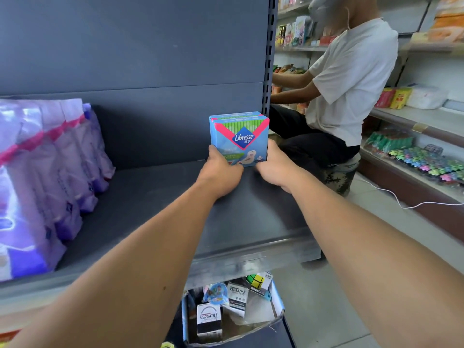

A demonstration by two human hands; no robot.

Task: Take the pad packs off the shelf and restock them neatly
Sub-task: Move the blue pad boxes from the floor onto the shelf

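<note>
The left hand (221,169) and the right hand (273,167) are grasping the blue Libresse pad packs (239,136) from either side, fingers curled round the lower corners; the packs are standing upright between the hands, at the back right end of the dark shelf (160,197); they look like two, one behind the other; the purple pad packs (62,167) are standing well off beyond the left hand; pressing evenly from both sides should be keeping the blue packs square and flush with the upright.
</note>
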